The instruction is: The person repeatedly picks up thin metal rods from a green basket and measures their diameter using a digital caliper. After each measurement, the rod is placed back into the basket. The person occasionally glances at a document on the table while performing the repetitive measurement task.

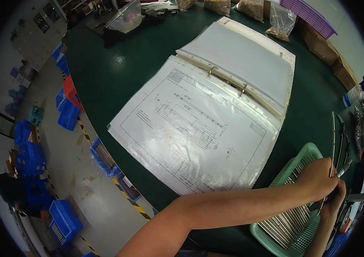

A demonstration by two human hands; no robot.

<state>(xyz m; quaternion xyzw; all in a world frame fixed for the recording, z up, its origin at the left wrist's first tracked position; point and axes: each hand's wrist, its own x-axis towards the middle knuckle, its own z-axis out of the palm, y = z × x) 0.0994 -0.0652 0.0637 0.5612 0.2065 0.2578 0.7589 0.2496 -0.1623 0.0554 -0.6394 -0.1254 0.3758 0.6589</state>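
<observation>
My left hand [319, 180] reaches across to the right and is closed around a thin metal rod [333, 135] that stands nearly upright. My right hand [335, 199] is just below it, fingers curled, partly covered by the left hand; what it grips is hidden. A short grey-white tool end [344, 168] sticks out beside the two hands. Below them sits a green perforated plastic basket [308, 152] with many thin metal rods [282, 227] lying side by side in it. My left forearm hides the basket's middle.
An open ring binder [194, 137] with a technical drawing in a plastic sleeve covers the green table [92, 60]. Bags of small parts [250, 9] and a purple basket [310, 15] stand at the back. Tools [344, 137] lie at right. Blue bins [66, 220] and a person [10, 192] are at left.
</observation>
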